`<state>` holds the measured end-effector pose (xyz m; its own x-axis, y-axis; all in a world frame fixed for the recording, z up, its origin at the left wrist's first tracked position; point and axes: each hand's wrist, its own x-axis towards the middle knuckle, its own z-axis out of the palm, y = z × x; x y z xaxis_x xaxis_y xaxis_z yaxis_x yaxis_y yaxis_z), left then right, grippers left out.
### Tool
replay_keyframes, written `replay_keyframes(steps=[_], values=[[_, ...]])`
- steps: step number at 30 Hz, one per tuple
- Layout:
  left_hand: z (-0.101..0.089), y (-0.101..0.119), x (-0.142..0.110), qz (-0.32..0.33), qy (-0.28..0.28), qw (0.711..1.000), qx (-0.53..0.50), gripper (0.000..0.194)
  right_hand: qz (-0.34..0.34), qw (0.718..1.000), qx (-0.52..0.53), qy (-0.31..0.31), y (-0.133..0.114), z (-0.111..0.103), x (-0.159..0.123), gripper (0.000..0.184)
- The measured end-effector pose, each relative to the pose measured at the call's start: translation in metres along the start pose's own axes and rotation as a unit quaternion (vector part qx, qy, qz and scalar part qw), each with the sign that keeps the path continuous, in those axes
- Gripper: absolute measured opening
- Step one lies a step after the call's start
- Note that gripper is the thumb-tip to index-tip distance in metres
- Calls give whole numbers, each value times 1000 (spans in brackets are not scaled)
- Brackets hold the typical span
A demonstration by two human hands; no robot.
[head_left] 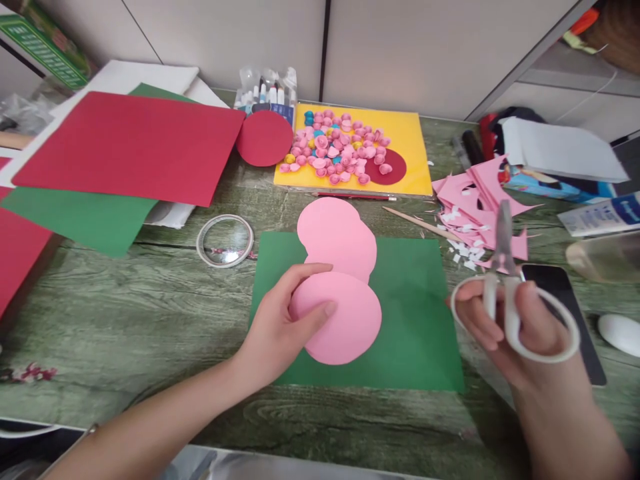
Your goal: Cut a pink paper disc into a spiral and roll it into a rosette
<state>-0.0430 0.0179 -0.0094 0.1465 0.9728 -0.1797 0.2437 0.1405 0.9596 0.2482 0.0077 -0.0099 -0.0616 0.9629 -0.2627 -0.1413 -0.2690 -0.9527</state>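
Note:
My left hand (287, 313) pinches a round pink paper disc (350, 327) between thumb and fingers, above a green paper sheet (415, 320). Just beyond it, overlapping pink paper circles (333, 230) lie partly on the sheet and partly on the table. A pair of scissors (504, 257) with white handles is in my right hand (525, 333), fingers and thumb through the loops, blades pointing away from me. The scissors are held to the right of the green sheet, over the edge of a black phone (553, 287). My right wrist is slightly blurred.
Pink paper scraps (480, 207) and a pencil (420, 222) lie behind the scissors. Many small rolled paper roses (345, 143) rest on a yellow sheet (410, 130) at the back. Left are a tape roll (200, 240) and red sheets (140, 147); a white mouse (620, 333) sits right.

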Motion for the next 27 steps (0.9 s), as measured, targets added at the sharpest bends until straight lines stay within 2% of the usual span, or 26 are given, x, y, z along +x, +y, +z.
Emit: replay_keyframes(steps=[2,5,7,12,14,18,20,23,25,27], values=[[0,0,0,0,3,1000,-4,32,5,997,67,31,-5,-6,6,46],[0,1,1,-2,8,1000,-17,31,64,986,143,55,-10,-17,13,65],[0,2,1,-5,9,1000,-21,30,93,978,175,64,-11,-21,15,71],[1,2,1,-7,15,999,-32,32,89,971,209,81,-9,-20,18,39],[1,0,1,-14,17,999,-46,35,84,969,214,90,-8,-20,18,33],[1,-2,1,4,26,998,-54,36,92,967,224,82,-7,-21,18,56],[0,-2,1,26,17,999,-42,26,99,965,232,75,-5,-22,19,53],[-1,-1,0,27,-14,999,-35,14,89,965,233,79,-5,-23,20,32],[-1,0,0,16,-12,999,-29,15,75,971,215,78,-7,-19,18,35],[0,0,0,6,8,1000,-19,18,60,980,177,62,-11,-10,14,49]])
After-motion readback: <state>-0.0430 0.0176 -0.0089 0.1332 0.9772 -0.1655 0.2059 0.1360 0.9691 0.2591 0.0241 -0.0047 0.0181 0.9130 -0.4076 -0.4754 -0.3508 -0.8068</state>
